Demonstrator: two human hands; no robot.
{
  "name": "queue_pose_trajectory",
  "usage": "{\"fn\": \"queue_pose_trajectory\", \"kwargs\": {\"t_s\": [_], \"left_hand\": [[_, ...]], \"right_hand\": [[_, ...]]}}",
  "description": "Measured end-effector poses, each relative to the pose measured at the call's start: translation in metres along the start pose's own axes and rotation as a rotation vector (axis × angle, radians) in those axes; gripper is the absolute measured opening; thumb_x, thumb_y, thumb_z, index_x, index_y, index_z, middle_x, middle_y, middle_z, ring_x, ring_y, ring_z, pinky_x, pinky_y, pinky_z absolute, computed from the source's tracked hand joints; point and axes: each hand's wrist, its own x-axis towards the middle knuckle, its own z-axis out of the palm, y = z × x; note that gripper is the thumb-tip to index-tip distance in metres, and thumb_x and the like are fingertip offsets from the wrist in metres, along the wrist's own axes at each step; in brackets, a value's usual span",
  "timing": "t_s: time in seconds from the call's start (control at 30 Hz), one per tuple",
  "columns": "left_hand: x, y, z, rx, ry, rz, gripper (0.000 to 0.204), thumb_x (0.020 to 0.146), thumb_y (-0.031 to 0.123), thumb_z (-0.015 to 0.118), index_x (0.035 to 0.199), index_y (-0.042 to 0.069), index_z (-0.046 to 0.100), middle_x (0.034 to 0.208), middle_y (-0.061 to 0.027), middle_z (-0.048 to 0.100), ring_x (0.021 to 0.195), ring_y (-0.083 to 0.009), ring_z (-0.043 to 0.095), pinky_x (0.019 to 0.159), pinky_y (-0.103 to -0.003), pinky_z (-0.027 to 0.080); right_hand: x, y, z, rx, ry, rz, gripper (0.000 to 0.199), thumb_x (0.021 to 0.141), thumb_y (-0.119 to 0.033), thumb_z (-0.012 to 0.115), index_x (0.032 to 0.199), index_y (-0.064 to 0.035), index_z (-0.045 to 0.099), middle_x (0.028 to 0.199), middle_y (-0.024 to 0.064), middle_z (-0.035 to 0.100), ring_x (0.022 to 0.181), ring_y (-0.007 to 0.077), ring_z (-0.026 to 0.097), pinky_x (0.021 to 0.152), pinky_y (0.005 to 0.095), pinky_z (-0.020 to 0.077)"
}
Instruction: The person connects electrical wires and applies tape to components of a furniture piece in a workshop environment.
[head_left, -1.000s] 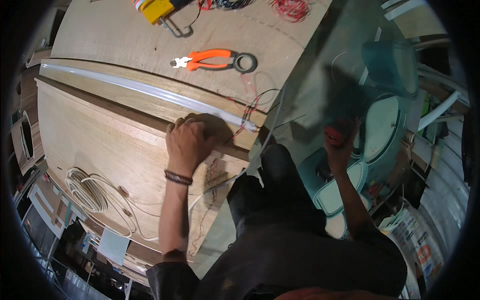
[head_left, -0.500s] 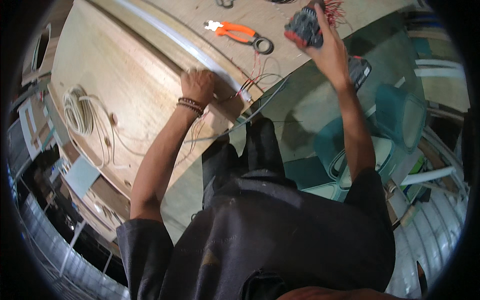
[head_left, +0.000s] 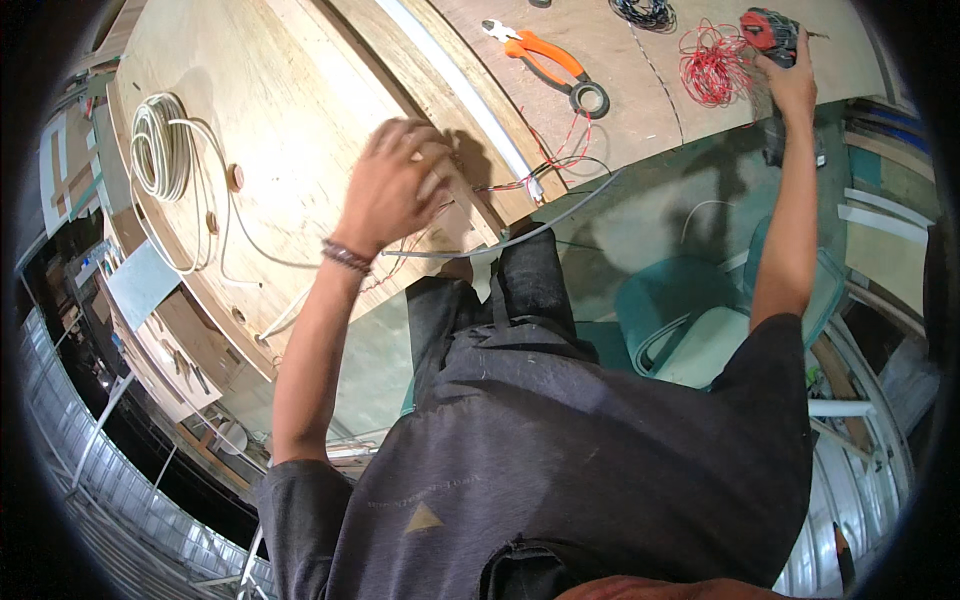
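Here: your right hand [head_left: 793,92], wrapped round red-and-black cordless drill [head_left: 768,33], just beside red wire tangle [head_left: 711,66]; your left hand [head_left: 398,188], blurred, fingers loosely parted, over wooden panel [head_left: 290,130]; orange-handled pliers [head_left: 548,55] on tabletop [head_left: 640,120].

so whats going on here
The right hand holds a red-and-black power drill beside a loose red wire bundle. The left hand, blurred, is over a pale wooden panel; whether it touches is unclear. Orange-and-black metal-tipped pliers lie unheld on a plywood tabletop, and a round coil of cream cable rests on the panel.
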Motion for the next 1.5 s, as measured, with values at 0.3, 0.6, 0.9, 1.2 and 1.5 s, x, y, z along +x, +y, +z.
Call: {"fn": "queue_pose_trajectory", "kwargs": {"t_s": [0.3,0.6,0.9,1.2,1.5], "left_hand": [[0.022,0.020,0.039,-0.326,-0.216,0.107,0.039,0.098,0.038,0.055,0.121,0.010,0.067,0.114,-0.0144,0.067,0.105,-0.0318,0.063,0.099,-0.044,0.048],[-0.075,0.076,0.035,-0.355,-0.181,-0.274,0.027,0.089,0.023,0.070,0.110,0.007,0.066,0.102,-0.0117,0.066,0.092,-0.0310,0.062,0.087,-0.043,0.049],[-0.109,0.091,0.076,-0.325,-0.020,-0.278,0.037,0.078,0.010,0.066,0.115,0.010,0.065,0.108,-0.0076,0.063,0.098,-0.0273,0.059,0.086,-0.039,0.047],[-0.095,0.110,0.055,-0.458,0.078,-0.111,0.024,0.084,0.010,0.068,0.108,0.009,0.066,0.090,-0.0076,0.060,0.087,-0.0265,0.062,0.075,-0.038,0.050],[-0.058,0.154,0.020,-0.899,0.178,-0.139,0.020,0.094,0.013,0.065,0.110,0.001,0.068,0.092,-0.0150,0.066,0.083,-0.0324,0.064,0.074,-0.039,0.051]], "right_hand": [[0.063,0.106,0.059,-0.150,-0.210,0.072,0.111,0.069,-0.043,0.086,0.160,-0.0241,0.026,0.144,0.0214,0.055,0.130,0.0391,0.055,0.107,0.0431,0.0445],[0.064,0.116,0.066,-0.012,-0.263,-0.043,0.098,0.075,-0.038,0.083,0.158,-0.0243,0.032,0.138,0.0227,0.060,0.125,0.0368,0.060,0.103,0.0419,0.0462],[-0.112,0.013,0.006,0.230,0.145,0.080,0.031,0.091,-0.028,0.069,0.100,0.0013,0.070,0.086,0.0156,0.072,0.083,0.0285,0.068,0.078,0.0420,0.0522],[-0.331,-0.134,0.055,1.223,-0.635,1.080,0.041,0.098,-0.039,0.064,0.122,-0.0064,0.058,0.096,0.0095,0.069,0.079,0.0149,0.064,0.070,0.0327,0.0544],[-0.369,-0.186,-0.069,1.341,-0.270,0.743,0.023,0.103,-0.023,0.058,0.120,-0.0066,0.057,0.091,0.0051,0.065,0.074,0.0106,0.060,0.063,0.0265,0.0505]]}}
